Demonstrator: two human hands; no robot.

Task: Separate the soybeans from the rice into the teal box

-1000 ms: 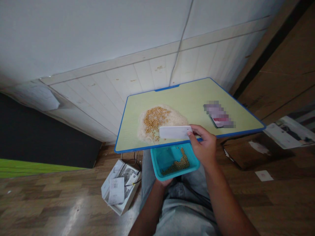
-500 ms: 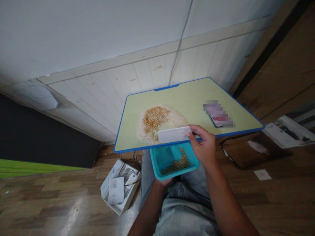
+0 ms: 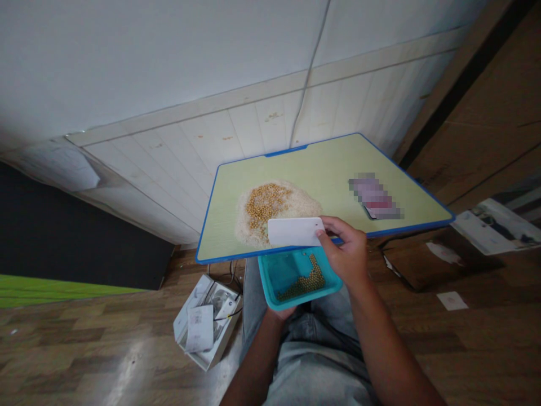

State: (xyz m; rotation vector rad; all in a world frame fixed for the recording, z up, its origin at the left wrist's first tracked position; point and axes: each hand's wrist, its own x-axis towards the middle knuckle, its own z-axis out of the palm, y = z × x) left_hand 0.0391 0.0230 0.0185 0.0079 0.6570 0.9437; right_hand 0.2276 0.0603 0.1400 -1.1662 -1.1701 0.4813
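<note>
Between the thumb and fingers of my right hand point(image 3: 345, 248) is a flat white card point(image 3: 292, 232) with a small hole near its right end. The card stands over the table's front edge, in front of a pile of white grains point(image 3: 305, 201) with golden beans point(image 3: 262, 204) lying on it. Below that edge, my left hand point(image 3: 282, 313) supports a teal plastic tub point(image 3: 270, 279) from underneath; most of its fingers are hidden by the tub. Round beans point(image 3: 310, 280) are gathered along the tub's near and right side.
The pale green table point(image 3: 325, 163) has a blue rim. A phone point(image 3: 376, 197), partly pixelated, lies on its right side. On the floor at left stands a white box point(image 3: 215, 352) with papers and cables. A cardboard box point(image 3: 426, 256) is under the table's right end.
My right hand and the white card have shifted slightly left, and the card faces me a little more. The tub and my left hand stay where they were.
</note>
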